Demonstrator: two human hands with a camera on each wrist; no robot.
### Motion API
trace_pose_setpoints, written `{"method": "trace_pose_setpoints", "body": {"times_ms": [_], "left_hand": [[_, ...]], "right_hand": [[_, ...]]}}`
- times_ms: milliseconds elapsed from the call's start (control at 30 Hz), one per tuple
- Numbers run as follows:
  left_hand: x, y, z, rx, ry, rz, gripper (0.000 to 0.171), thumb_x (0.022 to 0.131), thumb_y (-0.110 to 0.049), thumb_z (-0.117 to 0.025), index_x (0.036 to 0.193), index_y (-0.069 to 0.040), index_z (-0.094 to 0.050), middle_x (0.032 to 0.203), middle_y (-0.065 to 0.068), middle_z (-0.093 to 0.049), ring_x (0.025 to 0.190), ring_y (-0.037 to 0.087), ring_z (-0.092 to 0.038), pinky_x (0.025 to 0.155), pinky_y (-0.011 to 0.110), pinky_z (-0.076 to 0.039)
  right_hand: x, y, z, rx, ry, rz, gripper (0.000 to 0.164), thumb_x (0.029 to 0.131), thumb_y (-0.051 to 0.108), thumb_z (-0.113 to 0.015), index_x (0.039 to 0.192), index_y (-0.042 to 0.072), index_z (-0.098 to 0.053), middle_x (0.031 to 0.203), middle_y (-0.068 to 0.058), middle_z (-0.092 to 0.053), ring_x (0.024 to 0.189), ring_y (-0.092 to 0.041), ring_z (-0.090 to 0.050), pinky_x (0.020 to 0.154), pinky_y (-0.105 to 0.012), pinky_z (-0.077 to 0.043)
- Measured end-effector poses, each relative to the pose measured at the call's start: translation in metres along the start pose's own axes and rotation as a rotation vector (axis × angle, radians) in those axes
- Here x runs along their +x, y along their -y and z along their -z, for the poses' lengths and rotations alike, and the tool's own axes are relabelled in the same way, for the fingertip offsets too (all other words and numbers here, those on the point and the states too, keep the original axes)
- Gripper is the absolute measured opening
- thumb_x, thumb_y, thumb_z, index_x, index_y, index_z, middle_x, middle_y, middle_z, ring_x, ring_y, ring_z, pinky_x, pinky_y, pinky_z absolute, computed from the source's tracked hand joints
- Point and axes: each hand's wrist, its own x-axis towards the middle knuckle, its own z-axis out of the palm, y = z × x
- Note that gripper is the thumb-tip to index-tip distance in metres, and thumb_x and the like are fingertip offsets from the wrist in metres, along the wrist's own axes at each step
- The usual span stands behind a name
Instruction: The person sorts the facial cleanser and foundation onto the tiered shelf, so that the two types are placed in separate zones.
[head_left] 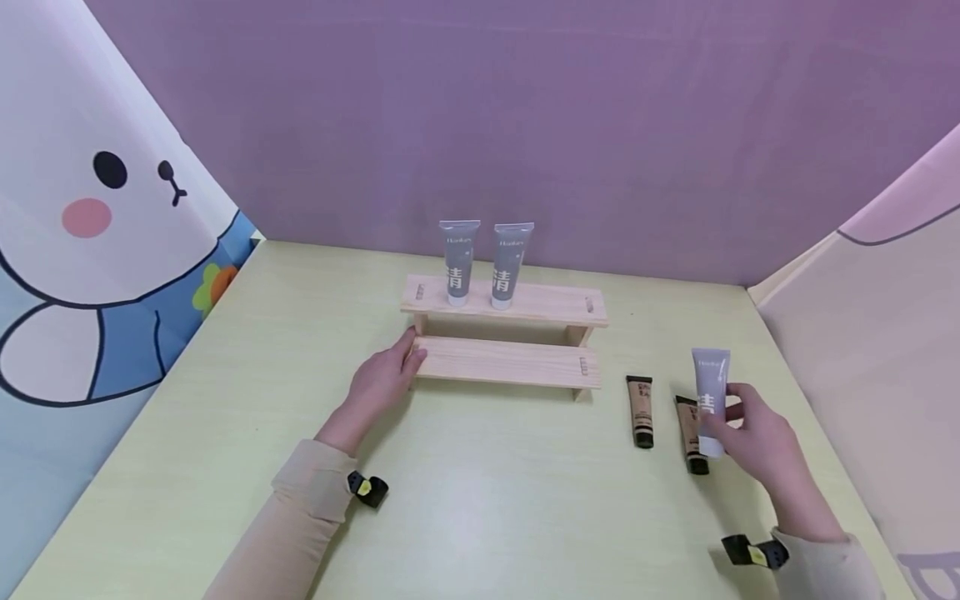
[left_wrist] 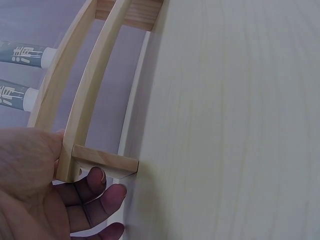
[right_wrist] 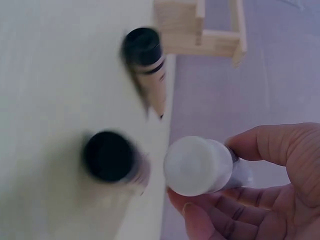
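From the middle of the pale table (head_left: 465, 492), a purple backdrop (head_left: 525, 117) is hanging at twelve o'clock, a cartoon-printed cloth (head_left: 45, 200) at ten. Below the backdrop, grey tubes (head_left: 510, 265) are standing on a wooden shelf (head_left: 502, 361); the left hand (head_left: 381, 379) is gripping its nine-o'clock end. At three, the right hand (head_left: 761, 437) is pinching a lilac tube (head_left: 710, 379) near tan tubes (head_left: 641, 412).

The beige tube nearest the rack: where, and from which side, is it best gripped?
Probably from above, pinching the beige tube across its middle: it lies on the table, black cap toward the person, both long sides free.
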Motion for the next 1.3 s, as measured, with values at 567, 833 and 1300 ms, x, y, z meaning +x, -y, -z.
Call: {"method": "trace_pose_setpoints", "body": {"times_ms": [567, 833, 1300], "left_hand": [[-0.002, 0.000, -0.001, -0.009, -0.021, -0.006, 0.057, 0.106, -0.039, -0.038, 0.151, -0.004, -0.033, 0.124, 0.027, -0.060, 0.103, 0.043, -0.062, 0.082, 0.054, -0.050], [0.000, 0.000, 0.000, -0.016, -0.015, -0.016, 0.057, 0.106, -0.039, -0.037, 0.151, -0.004, -0.032, 0.123, 0.029, -0.060, 0.104, 0.045, -0.062, 0.083, 0.055, -0.050], [-0.001, -0.002, 0.001, -0.019, 0.000, -0.003, 0.058, 0.106, -0.039, -0.036, 0.152, -0.004, -0.030, 0.122, 0.029, -0.060, 0.106, 0.045, -0.061, 0.085, 0.055, -0.049]], "right_hand": [[0.020, 0.058, 0.002, 0.205, -0.118, 0.115, 0.057, 0.095, 0.023, -0.064, 0.136, -0.004, -0.036, 0.114, -0.034, -0.058, 0.084, -0.045, -0.068, 0.056, -0.028, -0.053], [0.032, 0.081, -0.005, 0.273, -0.129, 0.156, 0.057, 0.095, 0.024, -0.065, 0.137, 0.000, -0.035, 0.117, -0.029, -0.059, 0.091, -0.046, -0.067, 0.061, -0.025, -0.052], [0.052, 0.107, -0.011, 0.389, -0.137, 0.255, 0.057, 0.093, 0.019, -0.068, 0.138, 0.004, -0.036, 0.119, -0.021, -0.059, 0.092, -0.038, -0.066, 0.069, -0.014, -0.051]]}}
